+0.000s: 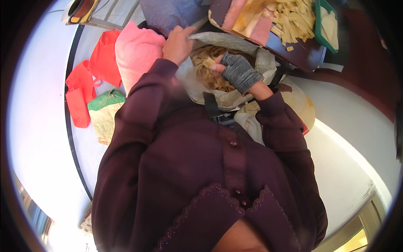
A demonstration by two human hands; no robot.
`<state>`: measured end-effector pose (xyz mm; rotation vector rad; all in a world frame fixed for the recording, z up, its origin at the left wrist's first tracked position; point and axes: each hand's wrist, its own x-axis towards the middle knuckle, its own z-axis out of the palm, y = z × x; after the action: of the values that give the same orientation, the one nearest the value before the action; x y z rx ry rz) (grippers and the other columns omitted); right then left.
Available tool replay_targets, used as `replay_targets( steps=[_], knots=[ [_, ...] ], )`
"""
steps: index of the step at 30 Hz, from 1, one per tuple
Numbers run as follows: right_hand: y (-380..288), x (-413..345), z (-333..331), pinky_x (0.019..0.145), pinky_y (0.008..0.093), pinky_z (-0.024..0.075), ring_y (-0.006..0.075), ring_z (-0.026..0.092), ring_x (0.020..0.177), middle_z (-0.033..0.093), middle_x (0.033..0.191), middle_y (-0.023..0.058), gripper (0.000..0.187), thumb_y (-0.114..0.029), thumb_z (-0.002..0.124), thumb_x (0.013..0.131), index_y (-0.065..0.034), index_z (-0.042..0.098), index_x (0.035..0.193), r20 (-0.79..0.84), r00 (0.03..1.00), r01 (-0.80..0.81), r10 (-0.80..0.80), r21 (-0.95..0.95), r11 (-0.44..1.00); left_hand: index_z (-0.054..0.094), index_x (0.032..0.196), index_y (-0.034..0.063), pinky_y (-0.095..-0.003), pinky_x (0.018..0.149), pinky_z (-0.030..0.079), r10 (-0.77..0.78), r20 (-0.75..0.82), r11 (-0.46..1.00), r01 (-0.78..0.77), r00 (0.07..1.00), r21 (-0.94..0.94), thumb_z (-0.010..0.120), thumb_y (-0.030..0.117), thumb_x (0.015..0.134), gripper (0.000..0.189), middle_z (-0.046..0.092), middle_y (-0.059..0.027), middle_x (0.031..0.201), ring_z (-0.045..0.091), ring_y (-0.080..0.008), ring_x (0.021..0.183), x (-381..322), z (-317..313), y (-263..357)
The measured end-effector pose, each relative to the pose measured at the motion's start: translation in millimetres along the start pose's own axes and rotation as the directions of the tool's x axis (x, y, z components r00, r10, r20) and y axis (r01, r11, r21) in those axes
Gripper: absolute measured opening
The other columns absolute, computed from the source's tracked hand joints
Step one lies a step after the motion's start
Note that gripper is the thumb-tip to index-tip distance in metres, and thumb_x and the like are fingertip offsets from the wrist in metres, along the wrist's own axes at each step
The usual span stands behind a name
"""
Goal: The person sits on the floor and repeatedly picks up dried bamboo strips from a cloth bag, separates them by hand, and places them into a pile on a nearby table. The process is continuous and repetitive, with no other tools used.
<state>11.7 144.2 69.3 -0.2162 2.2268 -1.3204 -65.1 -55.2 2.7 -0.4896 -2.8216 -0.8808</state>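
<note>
A white woven sack [220, 100] stands before me with its mouth spread wide. Inside it lie many thin, pale yellow-brown strips [217, 83]. My left hand [178, 44], bare, grips the sack's rim at its far left. Over the sack's mouth, my right hand [234, 70] wears a grey knitted fingerless glove [241, 71]. Between its thumb and fingers is a small pale strip [208, 62]. The tips of some of its fingers are hidden.
More pale strips [292, 20] are heaped on a table [310, 52] at the upper right, beside a green plastic basket [319, 31]. A pink cloth [138, 50] lies left of the sack, near red fabric bags [105, 58] and a green-and-beige bag [107, 116].
</note>
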Motion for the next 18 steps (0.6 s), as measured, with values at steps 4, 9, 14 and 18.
replay_targets(
  steps=[4,9,14,18],
  knots=[
    [11.6,-6.3,-3.1,0.065,0.0363,0.0454,0.0262,0.059,0.070,0.062,0.077,0.0095,0.030,-0.036,0.059,0.083,-0.0064,0.065,0.085,-0.410,0.879,0.181,-0.244,-0.187,0.966,0.064,0.097,0.0082,-0.0351,0.067,0.045,0.023,-0.138,0.997,-0.032,0.990,-0.067,0.061,0.022,0.081,0.021,0.056,-0.0134,0.084,0.054,-0.0283,0.072,-12.6,-17.7,43.0],
    [11.9,-15.7,2.3,0.069,0.0348,0.0451,0.0271,0.059,0.075,0.062,0.083,0.0111,0.022,-0.025,0.059,0.084,-0.0070,0.064,0.095,-0.516,0.720,0.448,-0.463,-0.164,0.879,0.061,0.087,0.0049,-0.0256,0.063,0.045,-0.252,0.886,0.314,0.899,0.390,-0.307,0.045,0.041,0.093,0.040,0.056,-0.0011,0.075,0.055,-0.0143,0.066,-27.6,-29.0,70.0],
    [26.8,-24.6,12.5,0.070,0.0349,0.0456,0.0283,0.059,0.077,0.062,0.085,0.0119,0.020,-0.022,0.058,0.084,-0.0085,0.063,0.098,-0.354,0.657,0.519,-0.665,-0.427,0.740,0.054,0.108,0.0051,-0.0253,0.066,0.046,-0.106,0.885,-0.228,0.855,0.454,-0.466,0.039,0.029,0.097,0.030,0.060,-0.0024,0.086,0.056,-0.0104,0.068,-32.3,-27.4,98.7],
    [17.1,-25.5,12.3,0.068,0.0369,0.0453,0.0296,0.058,0.077,0.061,0.084,0.0134,0.021,-0.025,0.056,0.086,-0.0067,0.061,0.096,-0.368,0.742,0.558,-0.560,-0.124,0.820,0.054,0.109,0.0094,-0.0308,0.073,0.044,0.070,0.839,-0.100,0.841,0.539,-0.532,0.049,0.032,0.090,0.030,0.057,-0.0040,0.093,0.053,-0.0162,0.080,-27.5,-16.5,76.1]
  ],
)
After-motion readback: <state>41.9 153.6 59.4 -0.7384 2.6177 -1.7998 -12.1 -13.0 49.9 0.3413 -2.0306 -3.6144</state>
